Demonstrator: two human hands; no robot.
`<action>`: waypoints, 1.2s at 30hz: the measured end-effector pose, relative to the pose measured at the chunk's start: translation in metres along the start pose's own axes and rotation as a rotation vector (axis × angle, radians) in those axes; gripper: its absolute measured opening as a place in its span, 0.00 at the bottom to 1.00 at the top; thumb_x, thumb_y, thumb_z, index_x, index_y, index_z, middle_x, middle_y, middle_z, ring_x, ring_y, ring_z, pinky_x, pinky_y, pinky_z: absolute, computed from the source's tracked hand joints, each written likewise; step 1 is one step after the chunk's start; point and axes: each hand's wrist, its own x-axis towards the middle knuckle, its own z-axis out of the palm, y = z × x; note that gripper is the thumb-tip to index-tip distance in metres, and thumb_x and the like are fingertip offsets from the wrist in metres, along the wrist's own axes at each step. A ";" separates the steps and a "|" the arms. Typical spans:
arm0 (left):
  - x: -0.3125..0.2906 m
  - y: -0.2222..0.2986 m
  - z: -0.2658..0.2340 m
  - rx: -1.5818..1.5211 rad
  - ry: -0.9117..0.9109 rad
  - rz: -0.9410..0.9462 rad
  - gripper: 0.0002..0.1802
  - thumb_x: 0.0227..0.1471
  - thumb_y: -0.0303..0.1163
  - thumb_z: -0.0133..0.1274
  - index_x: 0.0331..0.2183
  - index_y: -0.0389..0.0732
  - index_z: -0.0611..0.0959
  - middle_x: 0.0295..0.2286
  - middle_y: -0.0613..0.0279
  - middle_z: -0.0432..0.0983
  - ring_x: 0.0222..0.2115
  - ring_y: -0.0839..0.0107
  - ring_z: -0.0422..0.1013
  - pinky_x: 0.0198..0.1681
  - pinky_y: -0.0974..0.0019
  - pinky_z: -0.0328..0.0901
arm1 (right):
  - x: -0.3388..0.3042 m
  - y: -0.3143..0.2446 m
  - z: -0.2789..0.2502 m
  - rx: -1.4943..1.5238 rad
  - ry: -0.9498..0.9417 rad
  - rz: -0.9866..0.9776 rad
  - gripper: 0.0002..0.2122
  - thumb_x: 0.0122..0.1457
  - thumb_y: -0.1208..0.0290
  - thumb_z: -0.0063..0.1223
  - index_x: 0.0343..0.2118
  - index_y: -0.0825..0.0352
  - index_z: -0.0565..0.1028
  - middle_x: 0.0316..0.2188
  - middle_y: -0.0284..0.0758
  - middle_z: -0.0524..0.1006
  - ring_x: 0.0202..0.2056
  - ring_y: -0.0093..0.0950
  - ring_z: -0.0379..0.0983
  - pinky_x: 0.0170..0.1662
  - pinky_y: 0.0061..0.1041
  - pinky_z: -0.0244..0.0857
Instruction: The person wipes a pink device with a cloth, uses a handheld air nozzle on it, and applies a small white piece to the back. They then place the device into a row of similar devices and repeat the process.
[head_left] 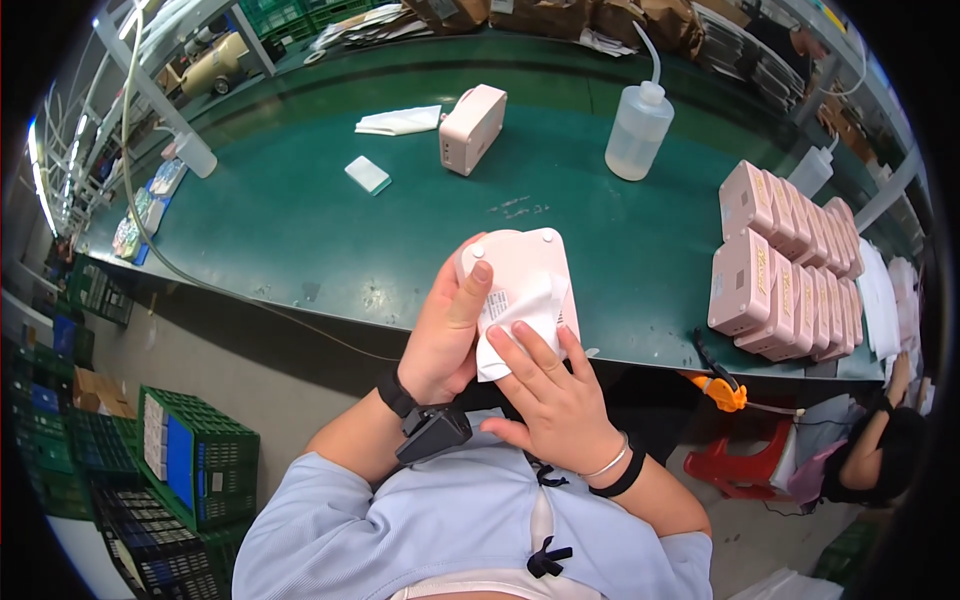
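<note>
My left hand (pixel 445 325) is closed round the left edge of a pale pink case (pixel 515 250), its thumb pressed on the upper face. Round white feet sit at the case's far corners, and a printed label shows partly. A white wiping cloth (pixel 540 302) lies crumpled across that face. My right hand (pixel 552 400) rests on the cloth with its fingers stretched out and apart, pressing it against the case. A similar pink case (pixel 472 130) stands farther off on the green table (pixel 330 225). Near it lie a folded white cloth (pixel 398 121) and a small white block (pixel 368 176).
Rows of pink cases (pixel 745 285) stand at the right. A squeeze bottle (pixel 640 130) with a bent spout holds liquid. An orange air gun (pixel 722 393) hangs at the table's edge. Green crates (pixel 225 470) stand lower left; another person (pixel 875 455) sits at right.
</note>
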 end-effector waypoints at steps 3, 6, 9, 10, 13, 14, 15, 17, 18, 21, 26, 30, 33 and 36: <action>0.001 0.001 -0.003 0.016 -0.009 0.071 0.32 0.63 0.48 0.51 0.60 0.39 0.65 0.53 0.58 0.71 0.52 0.67 0.71 0.55 0.62 0.68 | -0.002 0.004 -0.005 -0.045 -0.021 0.018 0.31 0.62 0.42 0.45 0.54 0.66 0.74 0.65 0.39 0.64 0.67 0.37 0.56 0.68 0.46 0.42; 0.006 0.001 -0.015 -0.086 0.042 -0.029 0.31 0.63 0.49 0.50 0.59 0.40 0.66 0.52 0.57 0.72 0.52 0.64 0.72 0.55 0.61 0.68 | -0.004 0.022 -0.009 0.006 0.087 0.183 0.32 0.62 0.41 0.44 0.55 0.68 0.72 0.65 0.44 0.61 0.66 0.42 0.56 0.68 0.46 0.43; 0.007 0.004 -0.014 -0.185 0.024 -0.096 0.30 0.63 0.48 0.51 0.59 0.40 0.67 0.52 0.55 0.72 0.52 0.62 0.72 0.54 0.60 0.69 | -0.004 0.050 -0.008 0.012 0.220 0.350 0.31 0.62 0.44 0.47 0.56 0.69 0.70 0.65 0.50 0.59 0.66 0.48 0.55 0.67 0.46 0.45; 0.008 0.004 -0.014 -0.234 0.018 -0.129 0.30 0.63 0.47 0.51 0.58 0.40 0.68 0.52 0.54 0.73 0.51 0.61 0.72 0.54 0.59 0.70 | -0.006 0.057 -0.008 -0.007 0.296 0.439 0.29 0.62 0.47 0.51 0.56 0.69 0.69 0.65 0.52 0.58 0.65 0.51 0.55 0.66 0.46 0.47; 0.008 0.009 -0.018 -0.257 0.004 -0.154 0.30 0.63 0.46 0.48 0.59 0.37 0.67 0.54 0.51 0.71 0.52 0.56 0.72 0.56 0.53 0.69 | -0.019 0.058 -0.019 -0.114 0.236 0.535 0.24 0.60 0.56 0.56 0.54 0.69 0.70 0.63 0.52 0.60 0.62 0.51 0.58 0.63 0.45 0.51; 0.007 0.012 -0.022 -0.266 0.006 -0.160 0.30 0.63 0.45 0.46 0.59 0.36 0.67 0.55 0.49 0.70 0.52 0.54 0.72 0.57 0.51 0.69 | -0.024 0.056 -0.022 -0.159 0.204 0.577 0.22 0.60 0.60 0.59 0.53 0.69 0.71 0.62 0.51 0.61 0.61 0.50 0.60 0.62 0.44 0.53; 0.007 0.013 -0.029 -0.261 0.005 -0.157 0.30 0.63 0.45 0.46 0.59 0.36 0.67 0.55 0.49 0.70 0.52 0.54 0.72 0.57 0.51 0.69 | -0.031 0.053 -0.026 -0.155 0.209 0.576 0.22 0.60 0.60 0.59 0.53 0.69 0.71 0.62 0.51 0.61 0.61 0.50 0.60 0.62 0.44 0.53; 0.009 0.012 -0.051 -0.540 -0.085 -0.259 0.30 0.62 0.43 0.48 0.58 0.34 0.69 0.53 0.49 0.70 0.53 0.54 0.71 0.57 0.52 0.70 | -0.053 0.040 -0.034 -0.005 0.235 0.580 0.17 0.56 0.72 0.61 0.48 0.68 0.72 0.52 0.48 0.68 0.49 0.42 0.70 0.50 0.35 0.65; 0.008 0.013 -0.058 -0.675 -0.122 -0.299 0.29 0.61 0.42 0.49 0.58 0.34 0.69 0.52 0.49 0.70 0.53 0.54 0.70 0.57 0.52 0.70 | -0.069 0.035 -0.031 0.227 0.154 0.708 0.15 0.57 0.72 0.60 0.45 0.68 0.73 0.48 0.44 0.69 0.43 0.35 0.70 0.43 0.29 0.66; 0.008 0.017 -0.051 -0.847 -0.098 -0.365 0.29 0.61 0.43 0.51 0.57 0.35 0.70 0.51 0.47 0.71 0.52 0.54 0.70 0.55 0.54 0.71 | -0.137 0.028 -0.002 0.804 0.258 1.071 0.10 0.60 0.71 0.60 0.41 0.68 0.73 0.43 0.35 0.71 0.33 0.19 0.70 0.30 0.15 0.64; 0.005 0.026 -0.049 -0.978 0.015 -0.396 0.28 0.61 0.44 0.51 0.56 0.34 0.72 0.50 0.46 0.71 0.51 0.52 0.70 0.54 0.54 0.72 | -0.164 0.058 0.015 0.803 1.110 1.279 0.13 0.66 0.68 0.53 0.50 0.66 0.71 0.39 0.29 0.75 0.35 0.17 0.71 0.36 0.15 0.65; -0.004 0.034 -0.043 -0.934 0.027 -0.378 0.27 0.61 0.43 0.51 0.55 0.34 0.73 0.49 0.46 0.71 0.51 0.53 0.70 0.54 0.55 0.72 | -0.164 0.087 0.012 0.785 1.231 1.152 0.15 0.69 0.64 0.49 0.54 0.66 0.69 0.39 0.29 0.77 0.36 0.17 0.71 0.38 0.15 0.64; -0.019 0.040 -0.043 -0.968 0.005 -0.396 0.27 0.61 0.44 0.52 0.55 0.35 0.74 0.49 0.47 0.71 0.51 0.54 0.69 0.53 0.56 0.73 | -0.166 0.094 0.016 0.785 1.200 1.109 0.16 0.69 0.62 0.49 0.54 0.66 0.69 0.39 0.29 0.77 0.35 0.16 0.71 0.38 0.15 0.63; -0.028 0.040 -0.052 -0.999 -0.046 -0.411 0.27 0.61 0.45 0.52 0.54 0.36 0.74 0.49 0.48 0.72 0.51 0.55 0.69 0.52 0.56 0.73 | -0.168 0.097 0.022 0.726 1.197 1.102 0.17 0.69 0.60 0.49 0.53 0.66 0.70 0.38 0.29 0.77 0.34 0.16 0.70 0.38 0.15 0.63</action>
